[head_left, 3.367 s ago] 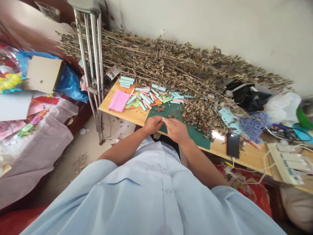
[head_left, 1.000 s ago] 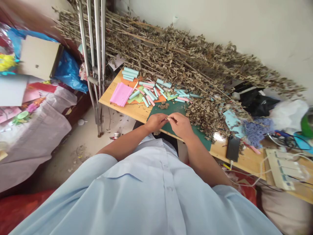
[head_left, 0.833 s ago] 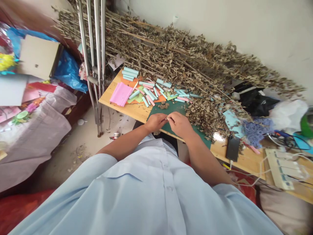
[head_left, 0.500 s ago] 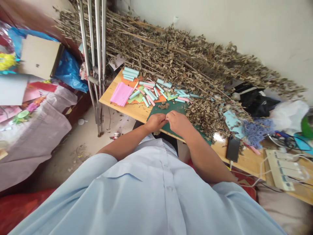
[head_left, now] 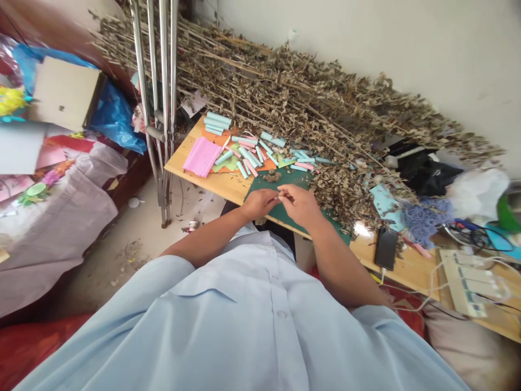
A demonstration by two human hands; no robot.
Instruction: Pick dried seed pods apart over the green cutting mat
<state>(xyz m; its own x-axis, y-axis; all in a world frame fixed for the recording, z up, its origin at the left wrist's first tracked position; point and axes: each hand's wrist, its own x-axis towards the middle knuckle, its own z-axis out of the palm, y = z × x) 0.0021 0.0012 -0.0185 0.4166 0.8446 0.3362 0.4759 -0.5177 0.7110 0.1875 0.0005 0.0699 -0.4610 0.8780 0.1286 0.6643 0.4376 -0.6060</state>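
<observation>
My left hand and my right hand meet over the near edge of a dark green mat. Both are closed, fingertips pinched together around a small pale bit that is mostly hidden and too small to name. Just beyond my fingers lies a brown crumbled clump. Farther back are several blue and pink paper rolls, scattered over orange and green sheets. A stack of pink paper sits to their left. Dried leaves are heaped on the mat, right of my right hand.
Long dried plant stalks cover the back along the wall. Metal crutches stand at the table's left corner. On the right lie a phone with a cable, blue yarn and a power strip.
My right hand's fingers have lifted and spread slightly from the left fingertips, showing more of the pale bit. The left hand has barely moved.
</observation>
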